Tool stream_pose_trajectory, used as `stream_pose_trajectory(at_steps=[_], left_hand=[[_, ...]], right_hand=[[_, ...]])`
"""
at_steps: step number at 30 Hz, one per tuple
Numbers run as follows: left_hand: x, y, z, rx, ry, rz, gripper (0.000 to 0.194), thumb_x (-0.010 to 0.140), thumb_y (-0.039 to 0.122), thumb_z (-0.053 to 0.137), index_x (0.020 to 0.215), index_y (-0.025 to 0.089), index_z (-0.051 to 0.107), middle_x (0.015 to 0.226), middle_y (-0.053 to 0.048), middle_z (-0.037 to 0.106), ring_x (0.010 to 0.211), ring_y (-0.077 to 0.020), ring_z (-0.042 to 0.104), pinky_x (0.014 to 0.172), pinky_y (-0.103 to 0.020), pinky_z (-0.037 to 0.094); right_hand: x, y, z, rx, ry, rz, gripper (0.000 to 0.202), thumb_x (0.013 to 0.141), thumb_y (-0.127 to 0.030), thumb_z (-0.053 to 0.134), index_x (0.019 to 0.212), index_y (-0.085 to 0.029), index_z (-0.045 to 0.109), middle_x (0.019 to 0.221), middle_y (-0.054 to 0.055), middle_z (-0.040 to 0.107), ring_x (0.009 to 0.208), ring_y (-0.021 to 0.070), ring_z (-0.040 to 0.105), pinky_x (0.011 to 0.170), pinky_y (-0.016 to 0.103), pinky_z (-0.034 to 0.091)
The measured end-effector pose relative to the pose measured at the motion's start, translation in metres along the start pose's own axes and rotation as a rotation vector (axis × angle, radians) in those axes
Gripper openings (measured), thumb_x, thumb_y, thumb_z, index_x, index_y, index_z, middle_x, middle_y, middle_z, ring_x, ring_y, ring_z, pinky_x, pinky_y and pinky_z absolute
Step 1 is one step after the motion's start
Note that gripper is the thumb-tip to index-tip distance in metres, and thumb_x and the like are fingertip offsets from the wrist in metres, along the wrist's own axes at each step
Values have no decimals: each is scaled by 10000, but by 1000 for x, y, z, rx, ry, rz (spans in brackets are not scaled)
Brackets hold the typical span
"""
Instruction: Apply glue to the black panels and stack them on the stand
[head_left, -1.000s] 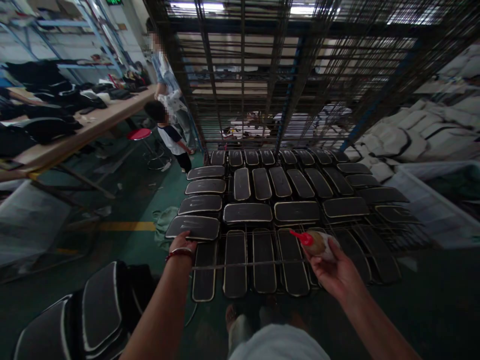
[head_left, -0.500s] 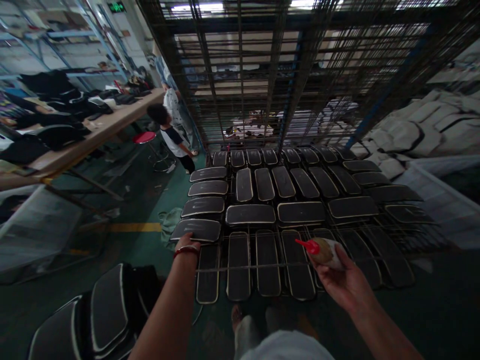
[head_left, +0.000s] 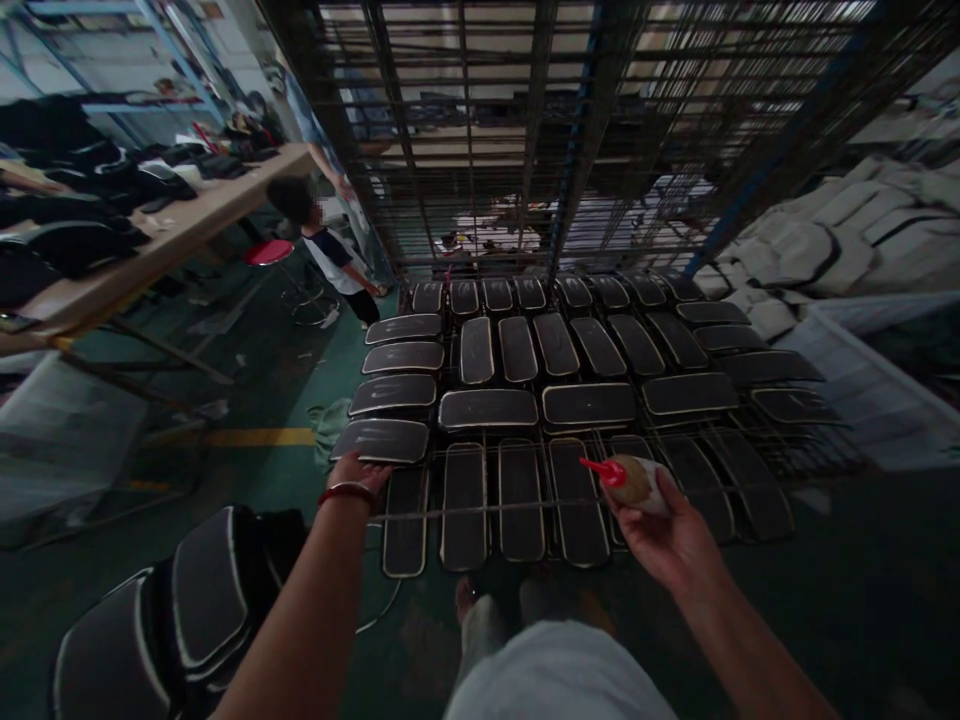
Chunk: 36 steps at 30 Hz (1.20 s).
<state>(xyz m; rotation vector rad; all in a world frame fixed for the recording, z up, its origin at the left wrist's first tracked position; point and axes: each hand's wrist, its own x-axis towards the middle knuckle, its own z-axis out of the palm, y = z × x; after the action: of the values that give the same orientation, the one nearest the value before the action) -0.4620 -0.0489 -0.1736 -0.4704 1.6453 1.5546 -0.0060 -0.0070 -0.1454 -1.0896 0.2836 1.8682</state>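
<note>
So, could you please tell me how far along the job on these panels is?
Partly done, it seems: the left column and back row bear pale streaks. The right hand holds the red-nozzled bottle, while the left hand is at the nearest left-column panel. The front row shows no clear streaks, so probably remains; the middle panels are too dim to judge.

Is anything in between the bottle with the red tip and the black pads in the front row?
Yes: a thin metal bar crosses over those black pads, apparently below the red-tipped bottle in the right hand.
</note>
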Motion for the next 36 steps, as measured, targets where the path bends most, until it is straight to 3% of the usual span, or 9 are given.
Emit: stream_pose_trajectory(at_steps=[5, 10, 15, 19, 24, 27, 30, 33, 36], left_hand=[[-22, -13, -29, 12, -23, -43, 336, 1057, 308, 588, 1346, 152, 658, 1340, -169, 717, 1123, -286, 735, 897, -460, 632], [-72, -57, -80, 60, -48, 73, 181, 981, 124, 578, 838, 165, 680, 894, -139, 791, 832, -214, 784, 739, -310, 630], [-116, -116, -114, 181, -120, 107, 409, 892, 194, 726, 534, 202, 529, 477, 11, 526, 404, -105, 459, 426, -202, 391], [-149, -145, -101, 265, -276, 156, 498, 810, 421, 870, 489, 206, 555, 478, 30, 446, 445, -105, 378, 425, -228, 339], [-190, -158, -61, 310, -595, 251, 270, 747, 424, 926, 852, 229, 772, 862, -74, 762, 740, -192, 640, 665, -286, 509], [-207, -171, -37, 219, -538, 164, 442, 653, 341, 990, 1032, 243, 787, 1086, -128, 794, 967, -259, 711, 739, -314, 541], [-221, -191, -19, 107, -586, -23, 418, 719, 416, 948, 1065, 226, 811, 1300, -183, 772, 1176, -330, 714, 804, -358, 578], [-233, -208, -8, -20, -641, -133, 377, 817, 475, 862, 1070, 200, 818, 1328, -196, 779, 1183, -342, 739, 829, -385, 612], [-237, -219, 0, -44, -627, -117, 424, 853, 508, 824, 1112, 173, 798, 1206, -190, 823, 1067, -328, 786, 777, -387, 634]], right_hand=[[2, 3, -4, -2, -16, 14, 312, 1047, -274, 598, 1342, -190, 648, 1081, 155, 792, 919, 330, 797, 418, 256, 532], [9, 6, -6, -33, -50, 41, 344, 1027, -281, 642, 1363, -208, 642, 1134, 158, 791, 951, 332, 797, 438, 260, 549], [11, 29, 8, -68, -99, 96, 363, 998, -287, 704, 1346, -206, 641, 1099, 148, 799, 950, 331, 799, 437, 247, 541], [4, 57, 28, -74, -168, 216, 421, 963, -334, 784, 1326, -171, 647, 1071, 150, 802, 927, 318, 799, 442, 219, 525], [-12, 87, 42, -91, -205, 213, 408, 988, -440, 761, 1269, -157, 676, 1024, 136, 809, 915, 302, 803, 487, 229, 553], [-21, 104, 46, -86, -221, 184, 351, 1036, -466, 687, 1222, -169, 703, 1021, 113, 811, 898, 262, 798, 600, 286, 622], [-28, 116, 50, -79, -225, 181, 369, 1049, -499, 655, 1176, -160, 724, 971, 101, 813, 835, 238, 789, 663, 327, 645], [-33, 120, 50, -80, -236, 179, 347, 1052, -490, 652, 1150, -168, 733, 935, 83, 814, 782, 226, 778, 638, 326, 634], [-34, 118, 46, -88, -258, 123, 294, 1060, -438, 651, 1145, -169, 735, 951, 77, 820, 758, 218, 771, 615, 314, 619]])
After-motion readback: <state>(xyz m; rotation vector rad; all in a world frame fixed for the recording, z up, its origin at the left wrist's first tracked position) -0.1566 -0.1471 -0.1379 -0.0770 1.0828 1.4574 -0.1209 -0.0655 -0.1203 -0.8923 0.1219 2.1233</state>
